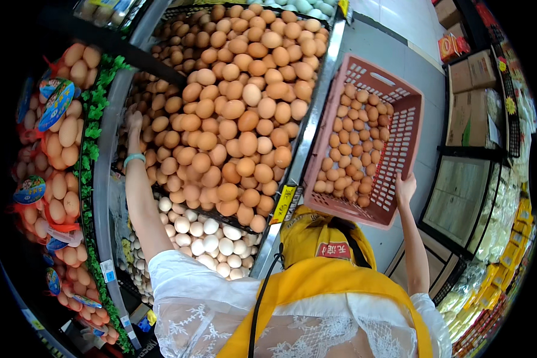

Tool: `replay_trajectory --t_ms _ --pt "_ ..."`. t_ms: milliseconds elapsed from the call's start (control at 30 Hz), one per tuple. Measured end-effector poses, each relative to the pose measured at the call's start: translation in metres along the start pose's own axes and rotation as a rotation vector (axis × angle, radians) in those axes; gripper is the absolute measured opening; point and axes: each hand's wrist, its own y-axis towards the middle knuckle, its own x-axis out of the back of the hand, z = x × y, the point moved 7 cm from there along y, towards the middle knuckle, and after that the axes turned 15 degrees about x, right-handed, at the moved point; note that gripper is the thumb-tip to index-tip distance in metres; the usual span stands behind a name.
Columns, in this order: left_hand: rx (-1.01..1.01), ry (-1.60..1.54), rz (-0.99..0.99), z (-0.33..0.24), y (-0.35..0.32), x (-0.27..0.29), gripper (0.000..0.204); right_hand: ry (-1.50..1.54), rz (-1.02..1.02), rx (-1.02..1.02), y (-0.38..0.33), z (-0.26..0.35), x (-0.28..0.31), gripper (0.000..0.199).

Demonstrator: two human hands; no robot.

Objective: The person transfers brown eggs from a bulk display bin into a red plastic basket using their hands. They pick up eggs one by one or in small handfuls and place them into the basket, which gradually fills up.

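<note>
At far left were several red net bags (67, 132) of eggs, too overlapped to count. Your left hand (135, 122) reached to the left edge of one heap of brown eggs (247, 110), beyond counting; I couldn't tell whether its grip held any. One pale-egg heap (212, 242) lay nearer you. Rightward, your right hand's (406, 188) grip clasped the right side of one pink basket (355, 210), with several dozen basket eggs (359, 136) inside. One green garland (94, 122) edged the bags; one dark bar (161, 67) crossed the heap, hiding some.

A metal-edged display stand (338, 37) carries heaped brown eggs (233, 109) and, nearer, pale eggs (210, 243).
</note>
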Motion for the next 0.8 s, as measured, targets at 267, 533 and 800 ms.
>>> replay_trajectory --t_ms 267,533,800 --pt "-0.723 -0.919 -0.352 -0.101 -0.339 0.034 0.019 0.012 0.018 -0.068 0.0 -0.018 -0.011 0.027" --pt "-1.33 -0.271 0.35 -0.296 -0.594 -0.221 0.045 0.175 0.028 -0.187 -0.001 -0.007 -0.002 0.028" --pt "-1.011 0.089 0.228 -0.352 -0.602 -0.393 0.07 0.208 0.081 -0.241 -0.002 -0.006 -0.003 0.024"
